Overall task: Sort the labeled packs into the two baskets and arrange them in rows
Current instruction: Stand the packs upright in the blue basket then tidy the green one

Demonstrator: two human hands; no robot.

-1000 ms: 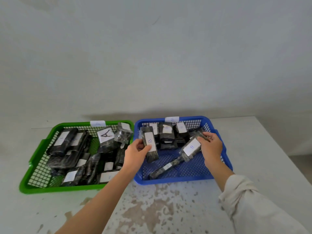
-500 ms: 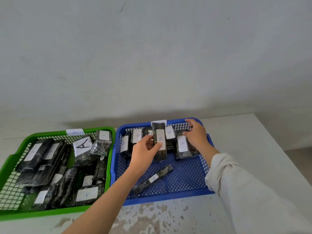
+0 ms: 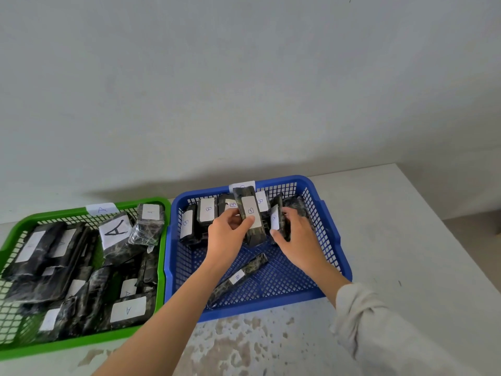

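Observation:
My left hand (image 3: 226, 234) grips a dark pack with a white B label (image 3: 250, 213), held upright over the back of the blue basket (image 3: 329, 234). My right hand (image 3: 294, 234) is closed around another B pack (image 3: 277, 217) standing just right of it. More B packs (image 3: 207, 213) stand in a row along the basket's back wall. One long thin B pack (image 3: 238, 278) lies diagonally on the blue basket's floor. The green basket (image 3: 160, 267) on the left holds several A packs (image 3: 116, 230) lying in a loose pile.
Both baskets sit side by side on a pale table (image 3: 406, 253) with worn patches near the front edge. A plain wall rises right behind the baskets. The table's right edge and corner are at the far right. White A and B tags are stuck on the baskets' back rims.
My right hand came back from the basket's far rim and closed on the pack beside the one in my left hand. My left hand keeps its pack upright, moved slightly right.

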